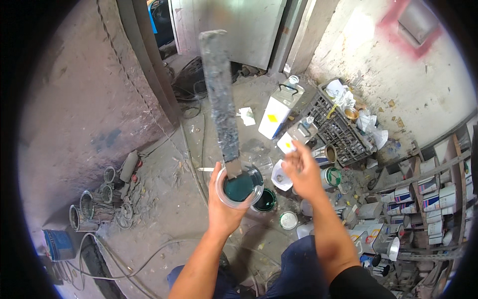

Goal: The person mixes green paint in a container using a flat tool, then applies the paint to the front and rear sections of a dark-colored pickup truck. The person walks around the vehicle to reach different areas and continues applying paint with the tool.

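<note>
My left hand (224, 215) is wrapped around a clear plastic cup (232, 201) with dark green paint (239, 188) inside. A long flat stir stick (222, 104), crusted with dried grey-black paint, stands tilted in the cup, its lower end at the paint. To the right of the cup, my right hand (304, 172) is raised in the air, apart from cup and stick. Its fingers are partly curled and smeared by motion, so I cannot tell whether they hold anything. Just below the cup, an open can (264, 200) of dark green paint sits on the floor.
White rectangular tins (280, 110) and a black crate (343, 132) with crumpled paper stand ahead on the right. Shelves of cans (440, 199) line the right side. Empty-looking cans (87, 205) sit at the left wall. A hose (169, 242) crosses the floor.
</note>
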The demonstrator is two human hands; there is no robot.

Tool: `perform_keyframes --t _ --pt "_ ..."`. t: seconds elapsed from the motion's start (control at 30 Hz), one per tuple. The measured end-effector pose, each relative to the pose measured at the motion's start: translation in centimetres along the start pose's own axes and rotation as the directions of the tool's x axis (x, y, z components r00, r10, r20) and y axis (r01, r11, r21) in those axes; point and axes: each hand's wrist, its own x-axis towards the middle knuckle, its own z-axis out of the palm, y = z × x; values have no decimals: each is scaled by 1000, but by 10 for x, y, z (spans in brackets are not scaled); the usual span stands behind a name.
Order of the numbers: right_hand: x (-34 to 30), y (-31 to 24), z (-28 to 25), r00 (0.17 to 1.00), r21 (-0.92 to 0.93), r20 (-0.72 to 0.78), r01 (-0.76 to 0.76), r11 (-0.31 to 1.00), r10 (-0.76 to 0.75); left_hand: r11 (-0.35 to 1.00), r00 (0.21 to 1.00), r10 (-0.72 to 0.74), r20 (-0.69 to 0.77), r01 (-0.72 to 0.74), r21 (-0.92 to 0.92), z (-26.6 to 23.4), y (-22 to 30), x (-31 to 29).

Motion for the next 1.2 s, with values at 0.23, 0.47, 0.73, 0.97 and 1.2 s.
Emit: perform_keyframes --t 0.23,0.47,0.73,0.97,1.2 --pt "63 -159 9 910 226 375 94 970 -176 1000 991 -3 135 6 -23 14 1 -2" --pt "46 -182 -9 864 -280 501 218 935 -52 998 978 -46 204 54 -38 19 0 0" --pt "8 -204 -12 835 -303 395 512 804 -383 991 996 -45 73 53 -120 25 -3 2" --pt "4 -190 -28 901 -200 288 387 900 -324 996 997 -20 69 26 -90 23 -2 4" --pt "-9 -186 -26 708 -304 455 694 653 -541 997 998 -4 59 8 -77 23 2 5"
